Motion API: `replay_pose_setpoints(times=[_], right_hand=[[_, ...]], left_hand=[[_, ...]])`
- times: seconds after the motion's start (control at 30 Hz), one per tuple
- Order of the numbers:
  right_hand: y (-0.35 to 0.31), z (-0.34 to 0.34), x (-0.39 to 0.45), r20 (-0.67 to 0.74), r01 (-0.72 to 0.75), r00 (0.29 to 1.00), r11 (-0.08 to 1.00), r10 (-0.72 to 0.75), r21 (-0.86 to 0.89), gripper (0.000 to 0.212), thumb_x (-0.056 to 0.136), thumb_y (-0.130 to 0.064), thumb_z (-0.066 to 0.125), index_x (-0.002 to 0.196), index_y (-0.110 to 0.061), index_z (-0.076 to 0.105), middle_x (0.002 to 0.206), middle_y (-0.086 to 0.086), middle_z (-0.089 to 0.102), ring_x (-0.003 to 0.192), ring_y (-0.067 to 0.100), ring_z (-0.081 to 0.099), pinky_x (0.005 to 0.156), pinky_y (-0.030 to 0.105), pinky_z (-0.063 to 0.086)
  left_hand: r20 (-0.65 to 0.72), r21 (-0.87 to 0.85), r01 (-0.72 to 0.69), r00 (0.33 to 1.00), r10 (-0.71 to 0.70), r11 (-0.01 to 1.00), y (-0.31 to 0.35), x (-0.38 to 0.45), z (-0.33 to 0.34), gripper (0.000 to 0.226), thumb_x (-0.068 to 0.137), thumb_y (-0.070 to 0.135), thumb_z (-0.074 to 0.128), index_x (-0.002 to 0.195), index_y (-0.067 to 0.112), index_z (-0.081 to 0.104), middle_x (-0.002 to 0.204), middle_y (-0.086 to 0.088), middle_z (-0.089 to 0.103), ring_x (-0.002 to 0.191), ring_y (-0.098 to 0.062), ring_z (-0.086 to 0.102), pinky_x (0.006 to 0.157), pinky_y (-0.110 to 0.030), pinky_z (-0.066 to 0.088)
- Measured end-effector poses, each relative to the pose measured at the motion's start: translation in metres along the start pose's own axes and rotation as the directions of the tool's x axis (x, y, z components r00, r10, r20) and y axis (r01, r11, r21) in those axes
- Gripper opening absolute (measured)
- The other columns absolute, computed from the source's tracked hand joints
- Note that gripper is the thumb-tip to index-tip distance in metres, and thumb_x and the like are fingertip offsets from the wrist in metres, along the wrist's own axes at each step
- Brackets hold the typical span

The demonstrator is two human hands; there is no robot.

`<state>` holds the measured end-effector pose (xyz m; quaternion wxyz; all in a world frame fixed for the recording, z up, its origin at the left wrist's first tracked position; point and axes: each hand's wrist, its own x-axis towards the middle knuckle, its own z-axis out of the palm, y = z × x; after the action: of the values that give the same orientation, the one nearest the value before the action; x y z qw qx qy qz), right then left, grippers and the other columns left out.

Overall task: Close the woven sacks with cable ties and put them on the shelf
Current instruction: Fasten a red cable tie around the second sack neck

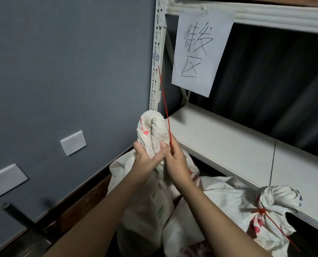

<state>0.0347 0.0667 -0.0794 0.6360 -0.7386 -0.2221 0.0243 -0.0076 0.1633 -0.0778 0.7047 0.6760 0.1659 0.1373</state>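
Both hands bunch neck of woven sack (145, 197), red cable tie (164, 104) sticking up.
Left hand (147, 160) grips gathered, folded-over white neck; right hand (176, 162) pinches thin tie at neck, long axis near-vertical, tip up-left. Contents hidden. Second sack (228, 210), already tied, beside it below white shelf (228, 141).

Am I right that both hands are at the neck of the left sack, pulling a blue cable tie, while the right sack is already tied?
Not quite: the cable tie is red, not blue, as the head view shows. The rest holds: left hand and right hand are at the neck of the left sack, and the right sack is already closed with its own red tie.
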Motion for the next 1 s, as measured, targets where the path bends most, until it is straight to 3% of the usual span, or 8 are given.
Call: replay_pose_setpoints(times=[0.13,0.27,0.37,0.47,0.67,0.73,0.87,1.0], right_hand=[[-0.001,0.0,-0.004,0.058,-0.059,0.997,0.992,0.053,0.11,0.037,0.098,-0.026,0.044,0.12,-0.054,0.053,0.119,-0.029,0.061,0.117,-0.006,0.054,0.107,0.03,0.04],[0.003,-0.004,-0.007,0.146,-0.104,0.986,0.983,0.081,0.152,0.039,0.089,-0.037,0.047,0.126,-0.046,0.056,0.128,-0.018,0.06,0.124,0.004,0.052,0.11,0.037,0.036],[0.004,-0.001,-0.008,0.147,-0.132,0.983,0.98,0.11,0.15,0.037,0.082,-0.029,0.044,0.111,-0.044,0.062,0.09,-0.022,0.067,0.083,-0.007,0.06,0.077,0.016,0.046],[-0.006,-0.006,-0.004,0.122,-0.223,0.972,0.952,0.201,0.21,0.023,0.09,-0.016,0.036,0.103,-0.027,0.052,0.051,-0.011,0.043,0.036,0.0,0.031,0.037,0.015,0.021],[-0.018,-0.022,0.01,0.202,-0.469,0.882,0.832,0.425,0.298,0.027,0.095,-0.027,0.034,0.069,-0.021,0.031,0.059,0.0,0.019,0.037,0.007,0.014,0.048,0.025,0.004],[-0.022,-0.024,0.01,0.098,-0.362,0.932,0.906,0.349,0.219,0.025,0.099,-0.019,0.038,0.075,-0.018,0.038,0.061,0.003,0.038,0.035,0.01,0.023,0.045,0.024,0.01],[-0.017,-0.047,0.02,-0.193,-0.19,0.966,0.98,0.175,-0.062,0.02,0.096,-0.015,0.052,0.076,-0.013,0.055,0.081,0.003,0.072,0.034,0.015,0.05,0.041,0.021,0.037],[-0.021,-0.059,0.035,0.001,-0.15,0.985,0.865,0.172,-0.479,0.024,0.092,-0.027,0.055,0.071,-0.022,0.066,0.063,0.0,0.07,0.059,0.021,0.067,0.064,0.033,0.049]], left_hand=[[-0.066,0.192,0.019,0.998,-0.006,0.981,0.003,-0.002,0.0,0.083,0.064,0.042,0.084,0.118,0.02,0.024,0.127,0.0,0.044,0.119,-0.016,0.047,0.099,-0.03,0.04],[-0.088,0.009,-0.018,0.996,0.018,1.0,-0.001,0.003,0.001,0.116,0.054,0.04,0.087,0.145,0.015,0.019,0.138,0.003,0.046,0.125,-0.012,0.048,0.107,-0.033,0.04],[-0.106,-0.028,-0.03,0.994,0.026,0.999,-0.003,0.008,-0.004,0.093,0.056,0.05,0.085,0.134,0.018,0.047,0.125,0.0,0.063,0.115,-0.013,0.061,0.103,-0.039,0.046],[-0.128,-0.082,-0.042,0.991,0.031,0.996,-0.002,0.011,-0.005,0.067,0.066,0.034,0.081,0.126,0.015,0.056,0.117,-0.003,0.068,0.109,-0.015,0.064,0.1,-0.039,0.049],[-0.266,0.038,-0.069,0.961,0.077,0.997,-0.002,0.018,-0.002,0.044,0.076,0.021,0.078,0.115,0.014,0.06,0.105,0.005,0.067,0.102,-0.012,0.063,0.088,-0.022,0.051],[-0.258,0.043,-0.093,0.961,0.101,0.995,0.002,0.017,-0.001,0.035,0.078,0.016,0.077,0.109,0.018,0.061,0.097,0.011,0.066,0.097,-0.008,0.063,0.08,-0.012,0.05],[-0.279,0.031,-0.046,0.959,0.052,0.998,0.009,0.02,-0.011,0.042,0.078,0.023,0.077,0.116,0.015,0.06,0.106,0.004,0.065,0.104,-0.016,0.062,0.092,-0.028,0.049],[-0.133,0.339,-0.173,0.964,0.229,0.925,0.003,0.017,-0.013,0.061,0.068,0.042,0.082,0.12,0.021,0.058,0.121,0.007,0.056,0.12,-0.018,0.052,0.106,-0.037,0.04]])
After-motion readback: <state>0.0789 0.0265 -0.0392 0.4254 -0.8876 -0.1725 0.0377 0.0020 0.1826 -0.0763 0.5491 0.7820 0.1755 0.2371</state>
